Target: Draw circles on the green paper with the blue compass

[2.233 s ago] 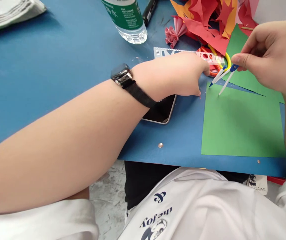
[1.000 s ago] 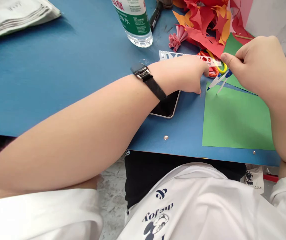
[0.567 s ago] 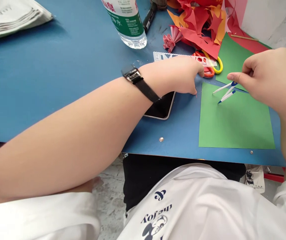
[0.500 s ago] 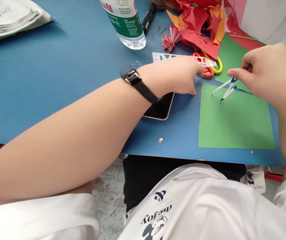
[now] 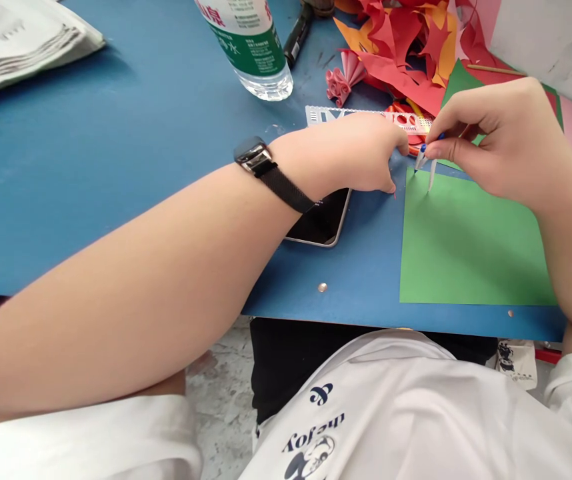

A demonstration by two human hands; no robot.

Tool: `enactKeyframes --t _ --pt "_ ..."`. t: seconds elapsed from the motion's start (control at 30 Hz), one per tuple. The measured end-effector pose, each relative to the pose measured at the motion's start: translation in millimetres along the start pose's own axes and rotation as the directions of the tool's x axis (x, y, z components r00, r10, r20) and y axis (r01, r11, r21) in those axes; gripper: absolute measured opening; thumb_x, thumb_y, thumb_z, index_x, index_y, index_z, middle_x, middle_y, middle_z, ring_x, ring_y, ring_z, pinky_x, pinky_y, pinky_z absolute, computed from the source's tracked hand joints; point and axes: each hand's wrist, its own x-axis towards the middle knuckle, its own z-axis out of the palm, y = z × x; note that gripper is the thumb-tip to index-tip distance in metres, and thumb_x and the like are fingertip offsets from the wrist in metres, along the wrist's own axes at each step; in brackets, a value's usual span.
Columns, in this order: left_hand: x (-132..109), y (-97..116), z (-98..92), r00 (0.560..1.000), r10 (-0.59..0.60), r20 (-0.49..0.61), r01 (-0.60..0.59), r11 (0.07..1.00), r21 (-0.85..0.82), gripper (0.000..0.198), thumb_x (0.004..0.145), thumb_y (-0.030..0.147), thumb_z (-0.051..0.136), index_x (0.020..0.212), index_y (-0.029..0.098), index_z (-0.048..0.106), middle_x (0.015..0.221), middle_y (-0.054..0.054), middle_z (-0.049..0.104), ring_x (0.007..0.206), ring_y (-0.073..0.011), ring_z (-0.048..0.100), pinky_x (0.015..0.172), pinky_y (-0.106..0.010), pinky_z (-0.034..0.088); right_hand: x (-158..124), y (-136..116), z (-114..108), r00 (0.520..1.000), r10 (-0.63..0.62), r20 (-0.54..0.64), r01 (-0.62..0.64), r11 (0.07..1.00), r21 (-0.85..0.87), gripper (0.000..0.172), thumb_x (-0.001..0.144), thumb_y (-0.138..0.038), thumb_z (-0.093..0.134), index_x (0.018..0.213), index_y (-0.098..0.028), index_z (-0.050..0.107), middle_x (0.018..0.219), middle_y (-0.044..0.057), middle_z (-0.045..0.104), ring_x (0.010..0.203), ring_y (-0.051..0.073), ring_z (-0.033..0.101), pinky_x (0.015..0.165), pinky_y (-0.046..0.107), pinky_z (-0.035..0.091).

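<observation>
Compass point(image 5: 425, 162) legs, white with blue bits, stand almost straight up at the top left corner of the green paper point(image 5: 471, 247), and we see both tips touching or nearly touching that corner. Our right hand point(image 5: 503, 137) holds the top of the compass, with the thumb and fingers pinched tight on it. The green paper lies flat on the blue table point(image 5: 116, 147), close to the front edge. Our left hand point(image 5: 353, 157) rests just beside the paper's top left corner, palm down, with its fingers curled together; we cannot tell if it holds anything. On that arm we see a dark watch point(image 5: 253, 157) with a black band. A phone point(image 5: 323, 223) with a dark screen lies under the wrist. Just behind the left hand lies a see-through ruler point(image 5: 331, 115) with shapes cut in it, and it rests partly on orange and yellow scissors point(image 5: 409, 127). Behind those we see a heap of red and orange paper scraps point(image 5: 406, 47) and a small pink folded fan point(image 5: 343, 73). A water bottle point(image 5: 251, 43) with a green label stands farther back, with a black marker point(image 5: 299, 30) near it. Far to the left lies a stack of folded newspapers point(image 5: 21, 37).
</observation>
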Motion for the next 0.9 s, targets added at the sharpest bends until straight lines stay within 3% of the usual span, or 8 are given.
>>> enactKeyframes --t 0.13,0.23,0.37,0.47,0.67,0.9 --pt "2 -4 1.6 1.0 0.008 0.002 -0.008 1.0 -0.019 0.076 0.108 0.038 0.084 0.182 0.023 0.072 0.161 -0.015 0.085 0.141 -0.0332 0.079 0.126 -0.042 0.062 -15 11 -8 0.992 -0.104 0.067 0.091 0.979 0.184 0.008 0.098 -0.032 0.085 0.101 -0.033 0.092 0.096 -0.001 0.092 0.085 0.022 0.079 0.082 0.042 0.06" --pt "4 -7 4.0 1.0 0.014 0.004 -0.014 0.999 -0.038 0.08 0.108 0.039 0.085 0.184 0.023 0.07 0.162 -0.016 0.084 0.144 -0.0347 0.081 0.13 -0.044 0.062 -26 29 -19 0.978 -0.139 0.153 0.105 0.971 0.213 0.015 0.098 -0.036 0.084 0.105 -0.038 0.097 0.097 -0.001 0.093 0.08 0.023 0.076 0.079 0.046 0.06" --pt "5 -9 5.3 1.0 0.005 0.001 -0.005 0.999 -0.034 0.076 0.107 0.039 0.083 0.181 0.024 0.071 0.16 -0.013 0.083 0.141 -0.0317 0.08 0.13 -0.043 0.063 -35 58 -33 0.955 -0.157 0.25 0.088 0.96 0.266 0.017 0.104 -0.05 0.089 0.113 -0.042 0.1 0.11 0.002 0.098 0.1 0.028 0.092 0.087 0.05 0.07" --pt "4 -7 4.5 1.0 -0.013 0.009 0.013 1.0 -0.017 0.076 0.108 0.04 0.083 0.181 0.025 0.07 0.158 -0.011 0.083 0.14 -0.0301 0.079 0.129 -0.041 0.063 -37 70 -32 0.958 -0.172 0.23 0.095 0.945 0.313 0.02 0.105 -0.046 0.088 0.12 -0.041 0.101 0.116 0.003 0.099 0.107 0.028 0.094 0.091 0.049 0.074" --pt "1 -8 4.3 1.0 0.018 -0.004 -0.018 1.0 0.006 0.077 0.107 0.03 0.086 0.182 0.022 0.071 0.153 -0.013 0.079 0.144 -0.0376 0.083 0.128 -0.045 0.064 -31 55 -8 0.979 -0.176 0.104 0.104 0.868 0.485 0.024 0.107 -0.025 0.075 0.123 -0.033 0.091 0.122 0.002 0.099 0.109 0.022 0.093 0.095 0.042 0.074" --pt "-6 -1 2.4 0.998 0.055 -0.007 -0.055 0.998 0.002 0.064 0.109 0.036 0.083 0.172 0.027 0.08 0.15 -0.011 0.078 0.152 -0.0425 0.081 0.135 -0.052 0.064 -19 41 -8 0.989 -0.132 0.067 0.077 0.845 0.53 0.016 0.11 -0.023 0.074 0.118 -0.03 0.087 0.12 -0.003 0.098 0.103 0.017 0.09 0.099 0.038 0.071"
